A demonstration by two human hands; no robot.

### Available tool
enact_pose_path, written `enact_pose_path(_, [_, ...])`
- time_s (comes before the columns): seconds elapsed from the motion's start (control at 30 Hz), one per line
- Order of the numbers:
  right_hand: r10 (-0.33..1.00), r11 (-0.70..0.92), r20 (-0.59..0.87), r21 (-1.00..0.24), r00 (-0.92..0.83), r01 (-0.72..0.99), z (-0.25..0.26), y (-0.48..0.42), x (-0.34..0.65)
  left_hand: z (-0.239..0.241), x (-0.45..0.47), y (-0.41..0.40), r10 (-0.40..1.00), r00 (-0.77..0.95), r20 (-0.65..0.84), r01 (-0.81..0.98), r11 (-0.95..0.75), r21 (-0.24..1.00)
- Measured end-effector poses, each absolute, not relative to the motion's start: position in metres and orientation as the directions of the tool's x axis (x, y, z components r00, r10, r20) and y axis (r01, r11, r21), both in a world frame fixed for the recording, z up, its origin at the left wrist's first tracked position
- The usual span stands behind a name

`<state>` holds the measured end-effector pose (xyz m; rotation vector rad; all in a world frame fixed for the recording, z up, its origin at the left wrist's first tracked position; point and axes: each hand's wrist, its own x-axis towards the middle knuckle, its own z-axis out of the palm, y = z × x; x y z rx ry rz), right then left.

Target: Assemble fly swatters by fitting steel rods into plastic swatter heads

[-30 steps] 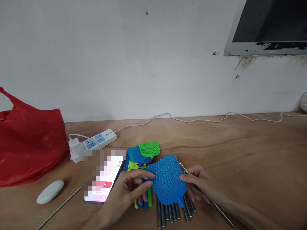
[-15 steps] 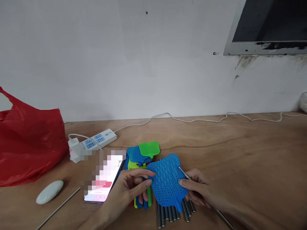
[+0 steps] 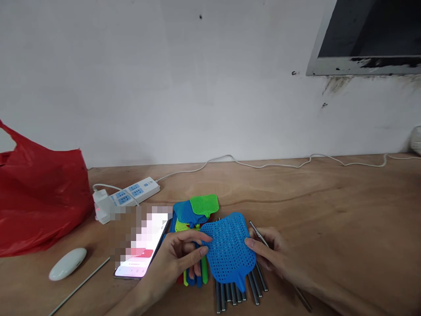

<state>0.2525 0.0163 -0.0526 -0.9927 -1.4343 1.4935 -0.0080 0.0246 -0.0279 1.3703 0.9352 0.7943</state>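
My left hand point(image 3: 179, 259) pinches the left edge of a blue perforated fly-swatter head point(image 3: 227, 250). My right hand point(image 3: 274, 256) pinches the head's right edge and also grips a thin metal rod point(image 3: 258, 232) that sticks up past the fingers. The head lies tilted above a row of several metal rods point(image 3: 235, 293) on the wooden table point(image 3: 329, 206). Behind and under my left hand sits a pile of more swatter heads point(image 3: 195, 210) in green, blue and yellow.
A lit phone point(image 3: 141, 252) lies left of my hand. A white oval mouse point(image 3: 68, 263), a loose metal rod point(image 3: 79, 287), a power strip point(image 3: 126, 195) with charger and a red plastic bag point(image 3: 36, 204) fill the left side. A white cable point(image 3: 263, 164) runs along the wall.
The blue head has shifted slightly and tilted as my hands adjust it. The metal rod's tip in my right hand has swung a little to the right.
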Motion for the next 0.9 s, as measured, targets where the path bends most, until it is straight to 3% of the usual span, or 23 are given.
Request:
enact_pose_path(0.3, [0.964,0.003,0.006,-1.0,-0.267,-0.01,-0.046,0.019,0.249,-0.022,0.001,0.01,0.888,0.443,0.123,0.157,-0.212,0.965])
enact_pose_path(0.47, [0.96,0.002,-0.008,-0.999,-0.278,0.038,-0.044,0.019,0.25,-0.023,-0.015,0.027,0.962,0.225,0.157,0.112,-0.186,0.976])
enact_pose_path(0.63, [0.971,-0.012,-0.025,-0.998,-0.238,0.055,-0.045,0.022,0.253,-0.022,-0.032,0.05,0.989,0.014,0.148,0.236,-0.147,0.961])
enact_pose_path(0.9, [0.963,0.028,0.001,-0.995,-0.269,0.094,-0.044,0.018,0.252,-0.021,-0.04,0.061,0.99,-0.005,0.14,0.461,-0.122,0.879])
